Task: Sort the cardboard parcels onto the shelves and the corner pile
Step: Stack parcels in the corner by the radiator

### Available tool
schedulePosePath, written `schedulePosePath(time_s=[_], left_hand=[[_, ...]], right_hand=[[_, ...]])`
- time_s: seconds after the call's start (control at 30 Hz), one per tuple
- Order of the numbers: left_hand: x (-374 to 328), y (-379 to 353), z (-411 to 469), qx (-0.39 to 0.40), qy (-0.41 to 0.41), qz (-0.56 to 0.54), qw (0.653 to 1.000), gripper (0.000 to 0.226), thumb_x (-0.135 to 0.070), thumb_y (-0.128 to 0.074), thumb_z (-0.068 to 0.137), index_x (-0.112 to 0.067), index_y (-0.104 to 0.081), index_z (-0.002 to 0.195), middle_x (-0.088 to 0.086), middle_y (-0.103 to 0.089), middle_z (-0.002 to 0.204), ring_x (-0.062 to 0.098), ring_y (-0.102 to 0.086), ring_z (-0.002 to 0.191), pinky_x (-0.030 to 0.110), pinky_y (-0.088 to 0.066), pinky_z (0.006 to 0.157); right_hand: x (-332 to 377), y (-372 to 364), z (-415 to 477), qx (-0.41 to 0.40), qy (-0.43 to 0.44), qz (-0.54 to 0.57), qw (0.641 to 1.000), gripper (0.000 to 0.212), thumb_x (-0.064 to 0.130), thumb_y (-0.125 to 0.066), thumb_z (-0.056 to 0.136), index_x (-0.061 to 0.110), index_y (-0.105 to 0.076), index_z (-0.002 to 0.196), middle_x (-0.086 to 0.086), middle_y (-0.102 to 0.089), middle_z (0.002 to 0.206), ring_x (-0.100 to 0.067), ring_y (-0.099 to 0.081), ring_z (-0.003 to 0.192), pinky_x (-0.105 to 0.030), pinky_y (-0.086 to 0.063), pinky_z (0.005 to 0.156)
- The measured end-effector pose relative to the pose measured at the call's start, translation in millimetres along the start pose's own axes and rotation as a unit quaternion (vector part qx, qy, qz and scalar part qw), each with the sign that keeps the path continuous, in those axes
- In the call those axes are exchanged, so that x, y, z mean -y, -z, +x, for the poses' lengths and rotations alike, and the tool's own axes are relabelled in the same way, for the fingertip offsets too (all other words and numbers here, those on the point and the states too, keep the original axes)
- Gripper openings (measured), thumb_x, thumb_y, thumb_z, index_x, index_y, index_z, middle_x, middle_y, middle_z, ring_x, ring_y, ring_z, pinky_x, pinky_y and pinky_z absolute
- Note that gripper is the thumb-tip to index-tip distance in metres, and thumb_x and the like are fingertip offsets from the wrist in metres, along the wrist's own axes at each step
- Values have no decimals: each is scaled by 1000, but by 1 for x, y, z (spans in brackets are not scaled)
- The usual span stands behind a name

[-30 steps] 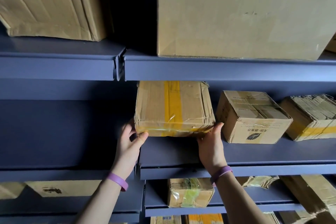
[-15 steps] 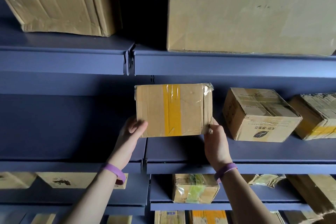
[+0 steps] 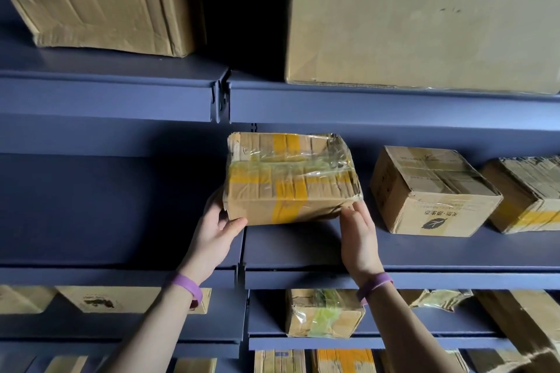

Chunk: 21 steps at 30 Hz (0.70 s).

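1. Parcel (image 3: 291,179): brown cardboard, crossed with yellow tape, wrapped in clear film; at left end of middle shelf (image 3: 303,248), near front edge; resting or lifted, cannot tell.
2. Left hand (image 3: 216,230): gripping lower left corner, thumb on front face, fingers behind the side.
3. Right hand (image 3: 359,236): fingers straight, pressed against lower right corner, not curled round it.
4. Purple wristbands (image 3: 188,288): one per wrist.
5. Leaf-marked box (image 3: 433,191): same shelf, rightward, apart; taped box (image 3: 527,194) just beyond, at right edge.
6. Large cartons (image 3: 424,18): two, on upper shelf (image 3: 363,106).
7. Film-wrapped box (image 3: 324,312): lower shelf, below right wrist.
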<state>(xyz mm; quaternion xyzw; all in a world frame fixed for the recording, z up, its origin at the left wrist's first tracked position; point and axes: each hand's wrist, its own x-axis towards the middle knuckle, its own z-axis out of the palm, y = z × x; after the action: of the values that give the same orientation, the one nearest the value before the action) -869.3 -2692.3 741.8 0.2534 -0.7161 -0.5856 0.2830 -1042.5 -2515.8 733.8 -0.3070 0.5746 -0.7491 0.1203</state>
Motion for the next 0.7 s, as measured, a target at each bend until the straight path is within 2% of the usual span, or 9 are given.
schedulePosePath(time_s=[0.03, 0.13, 0.23, 0.3, 0.37, 0.43, 0.5, 0.57, 0.7], left_hand=[[-1, -1, 0, -6, 1, 11, 1000, 41, 7, -54, 95, -9, -50, 132, -9, -65, 117, -10, -63, 99, 3, -45, 82], [0, -1, 3, -39, -4, 30, 999, 36, 6, -55, 95, -7, -53, 128, -1, -62, 121, -15, -61, 95, -2, -40, 79], [8, 2, 5, -52, 0, 48, 998, 25, 1, -60, 93, -10, -59, 116, 15, -51, 132, -15, -58, 86, -3, -39, 76], [8, 3, 4, -66, 1, 45, 997, 25, 1, -62, 92, -10, -60, 114, 17, -51, 131, -16, -59, 90, 1, -43, 82], [8, 1, 4, -73, -8, 44, 996, 30, -6, -68, 89, -15, -62, 117, 11, -56, 128, -6, -61, 104, 21, -48, 100], [6, 0, 0, -55, -6, 44, 997, 36, -17, -78, 84, -18, -62, 117, 2, -63, 121, -10, -59, 107, 31, -46, 102], [2, 1, -3, -22, 20, 38, 999, 64, -42, -87, 70, -17, -57, 120, -2, -62, 126, -15, -52, 114, 29, -38, 105], [-1, 3, -6, 16, 16, 22, 1000, 107, -76, -81, 49, -24, -47, 136, -6, -55, 138, -5, -45, 129, 26, -31, 112], [-17, -2, -12, 7, -22, -51, 998, 134, -100, -57, 33, -27, -30, 142, -30, -44, 125, -35, -45, 97, -8, -34, 80]], right_hand=[[-1, -1, -2, 17, -2, -6, 1000, 28, 20, -51, 91, 11, -59, 116, 11, -68, 111, -6, -60, 108, -26, -44, 97], [-3, -1, -6, 59, -10, -60, 996, 73, 55, -71, 80, 15, -45, 136, 13, -62, 128, -8, -54, 125, -19, -41, 104], [2, -3, -5, 42, -16, -61, 997, 71, 71, -55, 83, 23, -47, 135, 21, -61, 129, 0, -51, 126, -20, -39, 106], [4, -4, -5, 13, -21, -35, 999, 69, 71, -46, 86, 24, -50, 137, 12, -59, 135, -8, -48, 132, -34, -33, 115], [6, -2, -6, 1, -17, -20, 1000, 78, 69, -56, 85, 13, -51, 139, -5, -58, 137, -23, -49, 133, -45, -32, 116], [6, 0, -7, -3, -10, -23, 1000, 78, 63, -62, 84, 7, -50, 138, -10, -60, 131, -25, -54, 125, -45, -38, 110], [3, 1, -4, -14, -8, -23, 1000, 70, 52, -61, 85, 4, -51, 135, -1, -63, 117, -13, -59, 107, -34, -45, 96], [1, 1, -3, -16, 1, -22, 1000, 67, 43, -58, 80, 5, -52, 135, 4, -65, 108, -6, -60, 96, -21, -48, 85], [-3, 0, -3, -15, 1, -10, 1000, 58, 30, -62, 78, 13, -55, 134, 6, -69, 115, -9, -64, 101, -20, -51, 82]])
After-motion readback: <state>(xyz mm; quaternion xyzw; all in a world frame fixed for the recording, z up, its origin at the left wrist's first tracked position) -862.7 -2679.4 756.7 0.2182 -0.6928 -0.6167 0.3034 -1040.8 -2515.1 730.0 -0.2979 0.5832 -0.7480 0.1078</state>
